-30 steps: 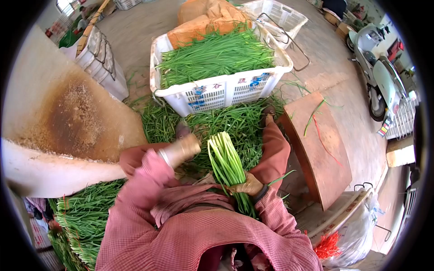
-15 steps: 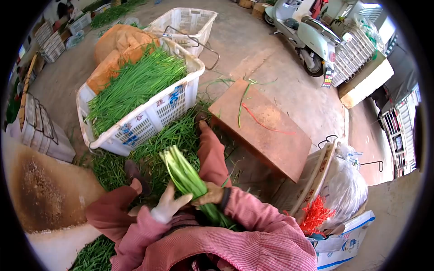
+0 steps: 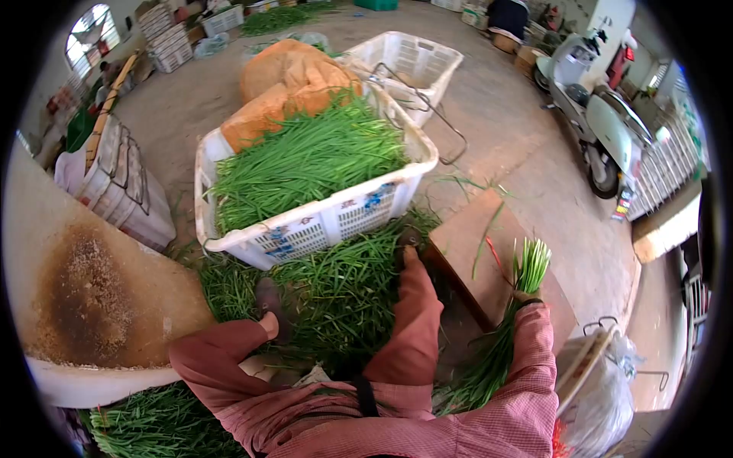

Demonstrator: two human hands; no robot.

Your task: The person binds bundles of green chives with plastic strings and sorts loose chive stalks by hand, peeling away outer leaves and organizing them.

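My right hand [image 3: 527,296] is closed around a bunch of garlic chives [image 3: 531,263] at the right. The pale cut ends point up and away from me, and the long green leaves trail down beside my sleeve. This bunch is over the low brown table [image 3: 477,221]. On that table a red tie strip [image 3: 493,253] and a loose green leaf [image 3: 485,240] lie just left of the bunch. My left hand is out of view.
A white crate [image 3: 328,229] heaped with chives [image 3: 305,168] and an orange cloth [image 3: 294,76] stands ahead. Loose leaves [image 3: 336,298] cover the floor around my feet. More chives [image 3: 160,420] lie at lower left. A scooter [image 3: 592,114] is parked at right.
The bunch has gone from between both hands at my lap to the table on the right, in my right hand. My left hand has left the view. The camera view has shifted left.
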